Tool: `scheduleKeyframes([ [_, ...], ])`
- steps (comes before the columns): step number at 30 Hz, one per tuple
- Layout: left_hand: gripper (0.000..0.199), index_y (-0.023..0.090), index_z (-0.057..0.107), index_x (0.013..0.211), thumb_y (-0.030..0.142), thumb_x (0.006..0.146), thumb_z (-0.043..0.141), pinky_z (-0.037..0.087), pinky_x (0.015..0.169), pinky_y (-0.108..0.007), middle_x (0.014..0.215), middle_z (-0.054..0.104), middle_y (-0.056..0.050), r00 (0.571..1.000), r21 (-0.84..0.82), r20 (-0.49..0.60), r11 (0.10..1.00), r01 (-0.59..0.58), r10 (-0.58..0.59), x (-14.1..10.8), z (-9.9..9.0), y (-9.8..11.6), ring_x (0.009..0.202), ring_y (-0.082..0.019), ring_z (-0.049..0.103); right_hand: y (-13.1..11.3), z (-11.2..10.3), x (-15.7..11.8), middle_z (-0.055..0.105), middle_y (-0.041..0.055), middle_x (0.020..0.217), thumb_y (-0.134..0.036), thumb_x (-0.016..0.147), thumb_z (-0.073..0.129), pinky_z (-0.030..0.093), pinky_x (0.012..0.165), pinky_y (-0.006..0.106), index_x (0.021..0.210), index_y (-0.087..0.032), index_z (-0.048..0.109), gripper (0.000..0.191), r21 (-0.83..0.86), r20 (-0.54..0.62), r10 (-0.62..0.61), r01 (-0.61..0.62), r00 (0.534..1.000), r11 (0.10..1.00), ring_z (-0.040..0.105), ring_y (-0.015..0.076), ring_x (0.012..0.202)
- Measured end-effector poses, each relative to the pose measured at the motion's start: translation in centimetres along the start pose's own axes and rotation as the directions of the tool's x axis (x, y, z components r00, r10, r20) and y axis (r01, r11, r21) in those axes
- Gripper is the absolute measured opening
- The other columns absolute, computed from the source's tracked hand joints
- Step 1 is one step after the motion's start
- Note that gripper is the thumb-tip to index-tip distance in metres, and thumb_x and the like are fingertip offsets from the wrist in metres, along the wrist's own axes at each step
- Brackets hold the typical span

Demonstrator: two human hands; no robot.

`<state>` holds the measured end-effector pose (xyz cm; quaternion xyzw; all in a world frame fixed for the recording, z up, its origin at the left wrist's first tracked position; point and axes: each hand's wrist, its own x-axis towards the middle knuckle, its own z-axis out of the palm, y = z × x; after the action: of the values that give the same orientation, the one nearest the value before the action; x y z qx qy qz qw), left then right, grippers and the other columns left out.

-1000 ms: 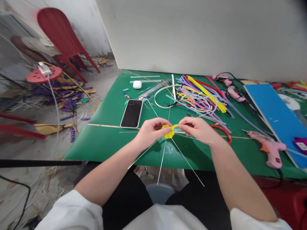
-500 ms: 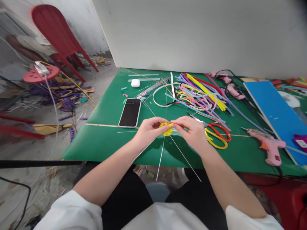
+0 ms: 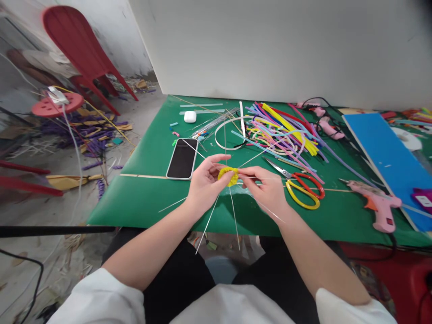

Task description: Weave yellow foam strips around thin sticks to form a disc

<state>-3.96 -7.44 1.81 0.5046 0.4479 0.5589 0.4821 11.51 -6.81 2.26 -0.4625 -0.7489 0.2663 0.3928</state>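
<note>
A small round yellow disc (image 3: 229, 177), apparently wound from pipe cleaner, is held just above the table near its front edge. Several thin, stiff white wires (image 3: 233, 211) stick out from it like spokes on all sides. My left hand (image 3: 207, 182) pinches the disc's left side, thumb on its face, with the index finger raised and extended behind it. At the right edge, my right hand (image 3: 265, 186) has thumb and fingertips closed. Whether they grip the disc's rim, a spoke or a yellow strand is hidden by the fingers.
Scissors (image 3: 305, 189) with red and yellow handles lie right of my hands, and a pink glue gun (image 3: 376, 202) farther right. A phone (image 3: 182, 158) lies left. Behind are a pile of coloured pipe cleaners (image 3: 280, 130), a white earbud case (image 3: 190, 117) and a blue board (image 3: 388, 162).
The yellow disc has turned, so its spokes point in different directions, and it sits slightly farther left. My left index finger has lifted away from the disc. The right hand has shifted slightly left.
</note>
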Motion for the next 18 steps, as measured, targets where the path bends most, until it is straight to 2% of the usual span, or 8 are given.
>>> scheduleKeyframes([
  [3, 0.037, 0.018, 0.055, 0.106, 0.023, 0.072, 0.065, 0.052, 0.066, -0.021, 0.076, 0.062, -0.001, 1.000, 0.047, -0.021, 0.999, -0.021, 0.022, 0.0, -0.2, -0.1, 0.071, -0.010, 0.061, 0.0, 0.1, 0.0, 0.069, 0.0040, 0.089, -0.024, 0.084, 0.049, 0.049, 0.070, 0.026, 0.094, -0.021, 0.065, 0.020, 0.000, 0.026, -0.042, 0.042, 0.999, 0.999, 0.063, 0.0142, 0.078],
  [8, 0.035, 0.017, 0.058, 0.106, 0.023, 0.072, 0.065, 0.052, 0.064, -0.020, 0.075, 0.061, -0.001, 0.999, 0.097, -0.032, 0.995, -0.036, 0.039, 0.1, -0.3, -0.3, 0.068, -0.010, 0.060, 0.2, -0.1, 0.2, 0.068, 0.0043, 0.086, -0.024, 0.084, 0.049, 0.050, 0.071, 0.027, 0.093, -0.020, 0.066, 0.020, 0.022, 0.067, -0.050, 0.049, 0.996, 0.999, 0.063, 0.0141, 0.077],
  [11, 0.035, 0.017, 0.059, 0.105, 0.022, 0.072, 0.065, 0.051, 0.063, -0.019, 0.074, 0.061, 0.000, 0.998, 0.096, -0.048, 0.994, -0.042, 0.047, 0.2, -0.2, -0.3, 0.067, -0.009, 0.059, 0.4, -0.1, 0.2, 0.068, 0.0047, 0.092, -0.026, 0.082, 0.052, 0.051, 0.071, 0.029, 0.095, -0.020, 0.065, 0.020, 0.114, 0.101, 0.016, -0.028, 0.995, 0.993, 0.063, 0.0149, 0.080],
  [14, 0.035, 0.017, 0.059, 0.105, 0.021, 0.071, 0.066, 0.051, 0.062, -0.018, 0.075, 0.061, 0.000, 0.995, 0.086, -0.074, 0.994, -0.066, 0.072, 0.2, 0.0, -0.5, 0.068, -0.009, 0.060, 0.7, 0.3, 0.3, 0.068, 0.0047, 0.096, -0.030, 0.077, 0.059, 0.053, 0.068, 0.028, 0.099, -0.020, 0.064, 0.025, 0.329, 0.131, 0.124, -0.161, 0.984, 0.930, 0.064, 0.0152, 0.078],
  [18, 0.036, 0.019, 0.058, 0.108, 0.022, 0.073, 0.064, 0.051, 0.066, -0.021, 0.082, 0.063, -0.002, 0.996, 0.072, -0.035, 0.994, -0.084, 0.087, 0.0, 0.1, -0.8, 0.071, -0.010, 0.060, 1.1, 0.6, 0.5, 0.070, 0.0024, 0.082, -0.033, 0.072, 0.065, 0.053, 0.061, 0.027, 0.091, -0.019, 0.067, 0.024, 0.479, 0.125, 0.250, -0.279, 0.960, 0.833, 0.064, 0.0132, 0.065],
])
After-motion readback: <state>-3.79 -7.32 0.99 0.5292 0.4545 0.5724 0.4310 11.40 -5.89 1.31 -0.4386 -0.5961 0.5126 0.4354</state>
